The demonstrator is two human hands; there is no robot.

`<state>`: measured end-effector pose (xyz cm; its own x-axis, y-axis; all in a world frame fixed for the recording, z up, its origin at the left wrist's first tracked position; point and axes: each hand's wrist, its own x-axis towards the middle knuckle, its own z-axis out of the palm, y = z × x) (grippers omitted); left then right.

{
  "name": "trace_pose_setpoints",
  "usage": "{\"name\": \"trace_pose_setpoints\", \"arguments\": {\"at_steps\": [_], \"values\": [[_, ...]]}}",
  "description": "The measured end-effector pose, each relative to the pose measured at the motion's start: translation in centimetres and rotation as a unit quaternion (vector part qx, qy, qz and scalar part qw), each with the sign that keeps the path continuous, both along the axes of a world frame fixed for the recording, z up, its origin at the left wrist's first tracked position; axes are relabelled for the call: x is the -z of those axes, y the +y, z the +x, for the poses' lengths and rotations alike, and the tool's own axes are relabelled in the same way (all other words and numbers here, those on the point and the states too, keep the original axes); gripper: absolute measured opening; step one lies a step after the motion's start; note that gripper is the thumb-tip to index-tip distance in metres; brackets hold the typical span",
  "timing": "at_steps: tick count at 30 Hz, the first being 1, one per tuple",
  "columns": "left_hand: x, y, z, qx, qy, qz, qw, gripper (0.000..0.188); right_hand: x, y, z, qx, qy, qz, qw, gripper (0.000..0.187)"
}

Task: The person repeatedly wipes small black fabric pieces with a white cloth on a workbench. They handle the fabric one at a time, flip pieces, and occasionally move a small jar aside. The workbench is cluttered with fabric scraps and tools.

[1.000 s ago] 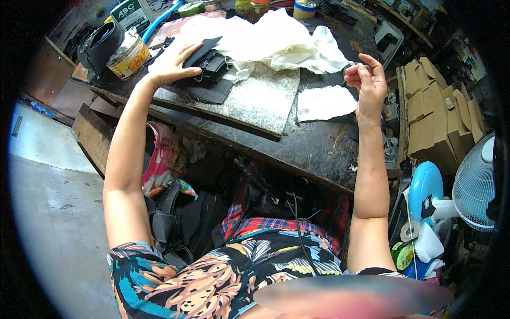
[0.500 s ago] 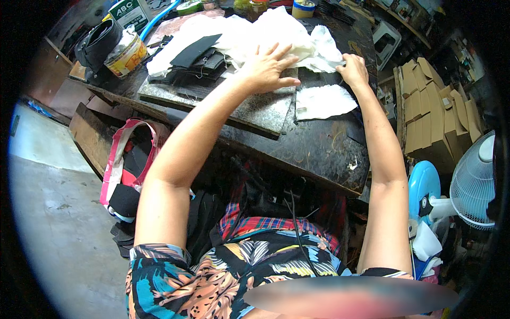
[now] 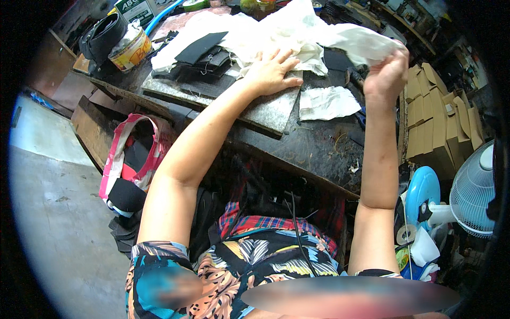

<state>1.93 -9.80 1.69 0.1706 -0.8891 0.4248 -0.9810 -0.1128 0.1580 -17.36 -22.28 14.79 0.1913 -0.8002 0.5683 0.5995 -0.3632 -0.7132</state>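
A large crumpled white cloth (image 3: 265, 37) spreads over the far part of the dark worktable. My left hand (image 3: 273, 73) lies flat with spread fingers on its near edge, over a grey speckled board (image 3: 265, 114). At the far right, my right hand (image 3: 387, 72) is closed on a corner of the cloth, which is raised and stretched between the hand and the pile. To the left of my left hand, a stack of black fabric pieces (image 3: 204, 56) rests on the cloth. A smaller white cloth piece (image 3: 328, 103) lies apart, right of the board.
A yellow tub (image 3: 130, 50) and a black rolled strip (image 3: 103, 40) stand at the table's left. Cardboard boxes (image 3: 435, 117) and a blue-white fan (image 3: 473, 191) are on the right. A pink-and-white bag (image 3: 109, 165) sits below the table's left side.
My right hand has moved right and up, pulling the cloth's corner off the table. My left hand stays nearly in place on the cloth.
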Motion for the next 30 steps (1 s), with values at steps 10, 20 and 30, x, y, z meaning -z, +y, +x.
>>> {"name": "trace_pose_setpoints", "arguments": {"at_steps": [10, 20, 30], "values": [[-1.9, 4.6, -0.9, 0.107, 0.063, -0.15, 0.981, 0.1, 6.5, 4.4, 1.6, -0.257, 0.299, -0.064, 0.917, 0.018], [-0.1, 1.0, -0.3, -0.074, -0.093, 0.003, 0.993, 0.054, 1.5, 2.6, -1.8, -0.474, 0.074, -0.123, 0.869, 0.025], [-0.9, 1.7, -1.0, -0.07, -0.039, -0.09, 0.993, 0.05, 0.3, 2.6, -3.1, -0.602, 0.026, -0.137, 0.786, 0.024]]}}
